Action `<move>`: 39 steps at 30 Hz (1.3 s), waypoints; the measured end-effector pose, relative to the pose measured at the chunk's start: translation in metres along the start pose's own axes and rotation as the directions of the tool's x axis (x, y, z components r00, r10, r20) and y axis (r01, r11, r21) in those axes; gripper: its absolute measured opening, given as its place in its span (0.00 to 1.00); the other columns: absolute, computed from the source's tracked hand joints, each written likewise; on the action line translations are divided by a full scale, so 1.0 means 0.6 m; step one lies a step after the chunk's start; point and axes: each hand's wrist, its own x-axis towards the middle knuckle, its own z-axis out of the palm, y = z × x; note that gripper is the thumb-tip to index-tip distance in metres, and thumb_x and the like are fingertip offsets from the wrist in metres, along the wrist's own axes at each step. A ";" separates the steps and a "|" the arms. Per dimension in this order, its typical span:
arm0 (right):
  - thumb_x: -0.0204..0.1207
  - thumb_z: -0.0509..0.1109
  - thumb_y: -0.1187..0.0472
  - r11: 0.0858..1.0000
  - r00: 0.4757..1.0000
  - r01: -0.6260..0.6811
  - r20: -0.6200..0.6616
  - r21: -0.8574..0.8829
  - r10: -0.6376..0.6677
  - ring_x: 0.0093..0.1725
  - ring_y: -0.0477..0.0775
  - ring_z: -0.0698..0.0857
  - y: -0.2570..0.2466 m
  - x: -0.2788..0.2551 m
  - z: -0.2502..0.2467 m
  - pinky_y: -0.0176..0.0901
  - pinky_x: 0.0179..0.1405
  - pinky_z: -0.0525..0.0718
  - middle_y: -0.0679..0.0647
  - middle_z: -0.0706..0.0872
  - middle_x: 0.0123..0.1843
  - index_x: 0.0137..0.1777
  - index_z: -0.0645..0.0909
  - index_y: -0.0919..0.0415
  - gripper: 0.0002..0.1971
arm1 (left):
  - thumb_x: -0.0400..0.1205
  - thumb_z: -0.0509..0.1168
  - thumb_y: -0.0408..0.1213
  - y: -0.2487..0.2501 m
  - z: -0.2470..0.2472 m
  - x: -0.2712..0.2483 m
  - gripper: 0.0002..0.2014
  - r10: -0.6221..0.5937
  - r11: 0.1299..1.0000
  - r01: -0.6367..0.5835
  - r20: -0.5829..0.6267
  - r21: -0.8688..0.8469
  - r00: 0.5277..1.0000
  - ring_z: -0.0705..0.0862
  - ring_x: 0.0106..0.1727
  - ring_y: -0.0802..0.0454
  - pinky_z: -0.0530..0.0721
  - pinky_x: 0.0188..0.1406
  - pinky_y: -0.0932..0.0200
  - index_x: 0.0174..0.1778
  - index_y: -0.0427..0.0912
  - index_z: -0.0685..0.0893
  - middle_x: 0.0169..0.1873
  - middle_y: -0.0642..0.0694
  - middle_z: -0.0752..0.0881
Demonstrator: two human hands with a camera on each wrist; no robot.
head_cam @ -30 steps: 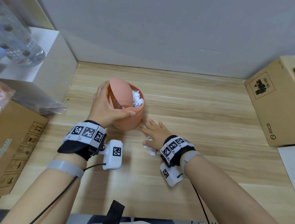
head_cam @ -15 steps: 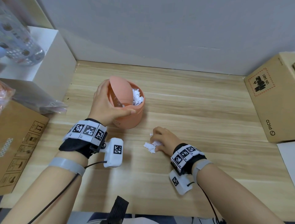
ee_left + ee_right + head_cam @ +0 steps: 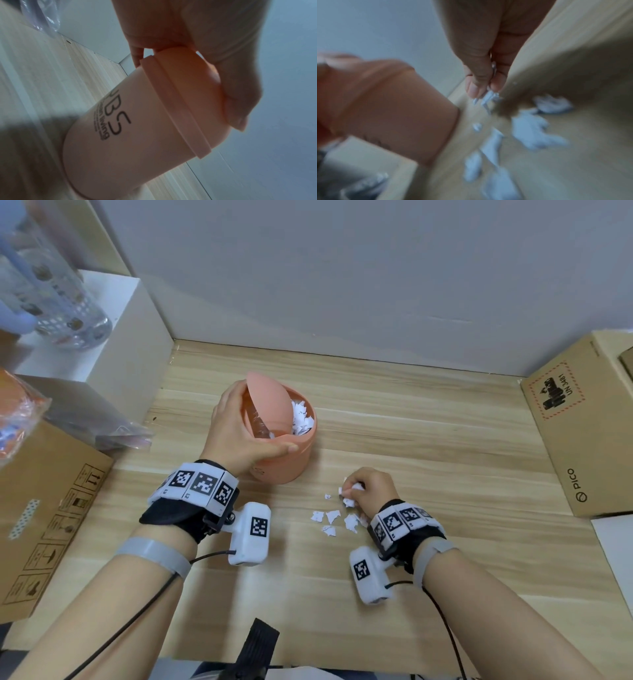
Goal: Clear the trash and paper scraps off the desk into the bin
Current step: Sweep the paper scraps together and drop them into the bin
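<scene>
Pinched between the thumb and curled fingers of the right hand (image 3: 371, 491) is a small wad of paper scraps (image 3: 352, 491), gathered low over the desk (image 3: 428, 440); the right wrist view, though blurred, shows white bits caught at the fingertips (image 3: 495, 83). Loose scraps (image 3: 330, 520) are seen lying on the wood just beside and nearer than that hand, so the clearing is judged unfinished.

The bin (image 3: 286, 455), a small salmon-pink tub, is gripped at its rim by the left hand (image 3: 236, 436), thumb laid across the near edge and fingers wrapped round the far side. Its swing lid (image 3: 270, 402) is seen tipped up, apparently held open by that hand so the mouth stays clear for the next drop. White paper is already visible inside. The tub stands upright on the desk, near the scrap pile, presumably so the carry is short.

Likely next: the pinched wad is carried over the rim and released. Risk noted: small bits may slip from so light a pinch.

Cardboard boxes (image 3: 582, 422) are noted at both desk edges, well apart from the work.
</scene>
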 end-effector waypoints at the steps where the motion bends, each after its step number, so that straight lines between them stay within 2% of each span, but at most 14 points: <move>1: 0.68 0.72 0.71 0.998 0.998 0.001 -0.055 0.070 0.003 0.37 0.47 0.79 -0.018 0.001 -0.011 0.22 0.34 0.78 0.46 0.80 0.37 0.31 0.81 0.59 0.08 | 0.41 0.77 0.61 0.000 0.000 0.000 0.63 0.002 1.000 -0.002 0.004 0.000 1.000 0.70 0.74 0.47 0.73 0.73 0.44 0.77 0.47 0.67 0.72 0.48 0.71; 3: 0.67 0.74 0.71 0.983 0.988 0.076 -0.145 0.168 -0.051 0.34 0.42 0.77 -0.067 0.009 -0.036 0.23 0.37 0.79 0.41 0.79 0.33 0.30 0.81 0.55 0.11 | 0.41 0.77 0.61 0.000 0.000 0.000 0.63 0.003 1.000 -0.003 0.014 -0.003 1.000 0.70 0.74 0.47 0.73 0.72 0.45 0.77 0.47 0.66 0.72 0.49 0.71; 5: 0.65 0.75 0.71 0.954 0.970 0.186 -0.199 0.234 -0.140 0.31 0.45 0.79 -0.124 0.023 -0.057 0.37 0.39 0.83 0.42 0.81 0.33 0.27 0.80 0.49 0.15 | 0.42 0.77 0.61 -0.002 -0.001 0.000 0.62 0.008 1.000 -0.008 0.024 -0.004 1.000 0.70 0.73 0.47 0.73 0.72 0.45 0.76 0.48 0.67 0.71 0.50 0.71; 7: 0.65 0.76 0.69 0.937 0.956 0.259 -0.203 0.233 -0.213 0.27 0.47 0.80 -0.177 0.036 -0.066 0.40 0.37 0.83 0.46 0.83 0.34 0.27 0.79 0.46 0.17 | 0.42 0.77 0.61 -0.003 -0.001 0.001 0.61 0.027 1.000 -0.027 0.028 0.005 0.999 0.70 0.72 0.47 0.73 0.71 0.45 0.75 0.48 0.68 0.70 0.51 0.71; 10: 0.66 0.76 0.66 0.956 0.953 0.287 -0.118 0.068 -0.278 0.32 0.49 0.79 -0.225 0.050 -0.060 0.38 0.37 0.78 0.52 0.86 0.38 0.28 0.82 0.50 0.11 | 0.42 0.76 0.62 -0.003 -0.001 0.001 0.59 0.045 0.999 -0.045 0.031 0.014 0.999 0.70 0.72 0.48 0.71 0.69 0.51 0.74 0.49 0.68 0.67 0.55 0.71; 12: 0.67 0.75 0.64 0.960 0.963 0.269 -0.015 -0.078 -0.270 0.37 0.46 0.77 -0.236 0.053 -0.055 0.34 0.37 0.73 0.51 0.85 0.41 0.37 0.86 0.57 0.01 | 0.42 0.75 0.62 -0.002 -0.002 0.001 0.61 0.047 0.999 -0.048 0.039 0.020 0.998 0.69 0.72 0.48 0.69 0.69 0.52 0.75 0.48 0.67 0.68 0.54 0.70; 15: 0.69 0.73 0.64 0.945 0.959 0.283 0.037 -0.162 -0.281 0.46 0.46 0.80 -0.240 0.053 -0.058 0.33 0.48 0.73 0.53 0.89 0.50 0.48 0.87 0.59 0.08 | 0.42 0.74 0.63 -0.002 -0.004 0.002 0.63 0.039 0.999 -0.041 0.049 0.029 0.998 0.68 0.74 0.47 0.69 0.74 0.47 0.77 0.46 0.66 0.73 0.49 0.70; 20: 0.69 0.70 0.73 0.939 0.936 0.338 0.128 -0.061 -0.328 0.54 0.49 0.85 -0.247 0.041 -0.078 0.37 0.60 0.80 0.55 0.88 0.56 0.58 0.83 0.61 0.17 | 0.42 0.75 0.63 -0.005 -0.003 0.002 0.61 0.035 0.999 -0.037 0.053 0.033 0.998 0.68 0.74 0.48 0.70 0.73 0.47 0.76 0.48 0.67 0.73 0.50 0.70; 23: 0.68 0.72 0.72 0.957 0.957 0.287 0.038 0.039 -0.289 0.46 0.48 0.85 -0.224 0.035 -0.097 0.39 0.55 0.82 0.52 0.87 0.52 0.55 0.84 0.60 0.16 | 0.42 0.74 0.63 -0.004 -0.002 0.001 0.62 0.042 0.999 -0.044 0.048 0.027 0.998 0.68 0.74 0.48 0.67 0.70 0.54 0.76 0.48 0.66 0.73 0.51 0.70; 26: 0.67 0.73 0.71 0.984 0.987 0.161 -0.033 0.078 -0.159 0.37 0.45 0.83 -0.159 0.030 -0.101 0.39 0.49 0.80 0.54 0.87 0.50 0.51 0.85 0.58 0.14 | 0.42 0.75 0.62 -0.005 0.000 0.001 0.62 0.037 0.999 -0.037 0.037 0.007 0.999 0.69 0.74 0.48 0.68 0.71 0.54 0.76 0.47 0.67 0.71 0.52 0.70; 28: 0.66 0.74 0.71 0.998 0.998 0.061 0.003 -0.008 -0.061 0.39 0.47 0.81 -0.101 0.026 -0.091 0.39 0.50 0.77 0.55 0.86 0.52 0.51 0.84 0.58 0.15 | 0.42 0.76 0.61 -0.007 0.001 0.001 0.62 0.024 1.000 -0.024 0.033 -0.002 0.999 0.69 0.74 0.48 0.70 0.72 0.51 0.76 0.47 0.67 0.71 0.52 0.70; 31: 0.62 0.77 0.70 0.966 0.987 -0.007 0.154 -0.260 0.049 0.51 0.52 0.81 -0.025 0.014 -0.063 0.42 0.57 0.78 0.54 0.80 0.57 0.56 0.83 0.57 0.21 | 0.43 0.78 0.60 -0.008 0.001 0.001 0.61 0.018 1.000 -0.018 0.031 -0.008 0.999 0.70 0.74 0.48 0.72 0.73 0.47 0.76 0.48 0.67 0.71 0.52 0.71; 35: 0.53 0.82 0.69 0.969 0.973 0.027 0.228 -0.247 0.031 0.51 0.50 0.73 0.026 -0.013 -0.027 0.39 0.53 0.75 0.49 0.67 0.54 0.57 0.81 0.58 0.29 | 0.43 0.78 0.59 -0.008 0.002 0.000 0.61 0.019 1.000 -0.019 0.022 -0.014 1.000 0.70 0.75 0.49 0.71 0.75 0.44 0.76 0.48 0.67 0.72 0.50 0.70; 39: 0.55 0.81 0.70 0.968 0.984 0.065 0.177 -0.243 -0.022 0.42 0.51 0.73 0.037 -0.026 0.006 0.37 0.46 0.72 0.47 0.70 0.44 0.48 0.80 0.61 0.21 | 0.44 0.79 0.59 -0.009 0.003 0.000 0.61 0.024 1.000 -0.024 0.016 -0.018 1.000 0.71 0.75 0.50 0.71 0.75 0.44 0.76 0.47 0.68 0.72 0.49 0.70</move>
